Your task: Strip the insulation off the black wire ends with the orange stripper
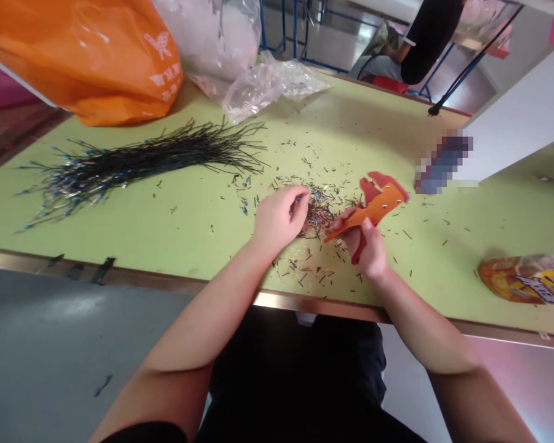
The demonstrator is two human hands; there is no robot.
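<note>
clamping orange plastic (pixel 378 206) in right grip (pixel 367 246), left grip (pixel 279 215) pinched, perhaps on a wire bit (pixel 299 198), beside the heap (pixel 318 215)

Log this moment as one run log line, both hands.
Left hand: at pile of small wire bits | Right hand: holding orange perforated plastic piece | Nearby: black wire bundle with blue ends

The left hand (pixel 279 220) touches wire scraps (pixel 317 216); the right hand (pixel 364 246) grips orange plastic (pixel 377 206).

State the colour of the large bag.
The bag is orange with paler print; the head view shows it.
</note>
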